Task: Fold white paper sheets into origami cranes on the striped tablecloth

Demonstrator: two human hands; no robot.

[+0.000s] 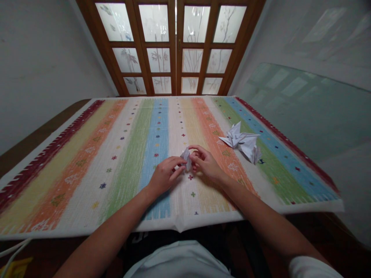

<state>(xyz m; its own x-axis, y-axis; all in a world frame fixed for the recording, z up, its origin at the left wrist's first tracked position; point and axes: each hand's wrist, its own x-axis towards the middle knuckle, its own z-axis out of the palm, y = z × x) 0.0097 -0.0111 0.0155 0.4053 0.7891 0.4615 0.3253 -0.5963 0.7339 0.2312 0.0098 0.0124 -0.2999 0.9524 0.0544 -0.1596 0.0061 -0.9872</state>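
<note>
A small folded piece of white paper (186, 159) stands between my hands, near the middle of a striped woven mat (130, 173). My left hand (165, 175) pinches its lower left side with the fingertips. My right hand (205, 164) curls around its right side, and the fingers hide part of the paper. To the right, on the orange and green stripes, lie white origami figures (239, 141), apparently cranes, out of reach of my fingers.
The mat covers a dark wooden table (37, 143), and its near edge lies just in front of my body. A large glass pane (301, 108) leans at the right. A wooden door with frosted panes (174, 50) stands beyond the table. A white cable (14, 251) runs at the lower left.
</note>
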